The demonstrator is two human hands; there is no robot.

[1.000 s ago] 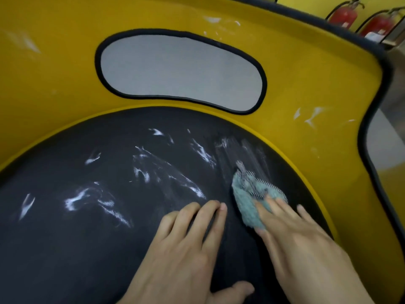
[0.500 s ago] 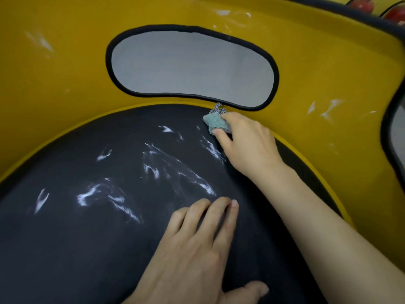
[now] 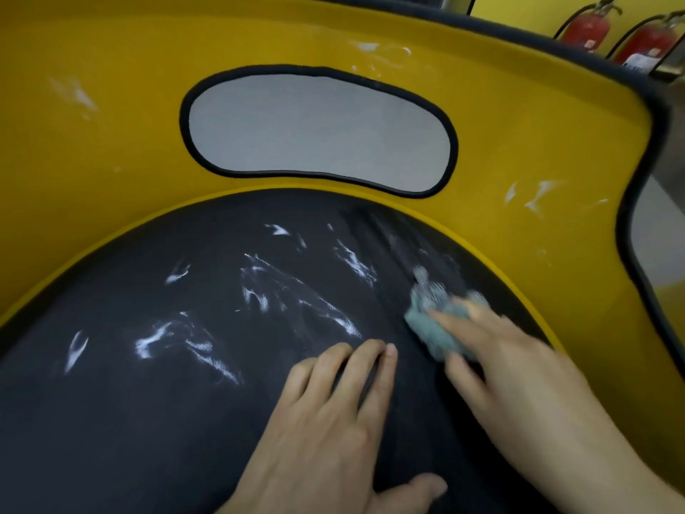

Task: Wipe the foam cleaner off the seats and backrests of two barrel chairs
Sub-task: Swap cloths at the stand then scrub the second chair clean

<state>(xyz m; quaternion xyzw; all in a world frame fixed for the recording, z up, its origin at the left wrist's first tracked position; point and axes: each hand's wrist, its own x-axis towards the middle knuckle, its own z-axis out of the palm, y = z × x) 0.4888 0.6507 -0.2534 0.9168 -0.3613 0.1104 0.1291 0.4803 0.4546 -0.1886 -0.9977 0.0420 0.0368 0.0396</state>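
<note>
A barrel chair fills the view, with a black seat [image 3: 185,421] and a curved yellow backrest [image 3: 111,142]. White foam streaks [image 3: 174,339] cross the seat's middle and left, and fainter smears mark the backrest at the right [image 3: 537,194]. My right hand [image 3: 519,376], blurred by motion, holds a teal cloth [image 3: 433,328] against the right side of the seat, fingers on top and thumb at its near edge. Just left of the cloth, my left hand [image 3: 333,421] rests flat on the seat with straight fingers. Behind the cloth the seat shows a dull wiped band.
The backrest has an oval cutout [image 3: 318,131] edged in black piping, with grey floor showing through it. Two red fire extinguishers [image 3: 589,27] stand against a yellow wall at the top right. The chair's side opening is at the right edge.
My right hand has drawn the cloth back from the seat's far edge under the cutout toward me along the right side. My left hand has stayed in place.
</note>
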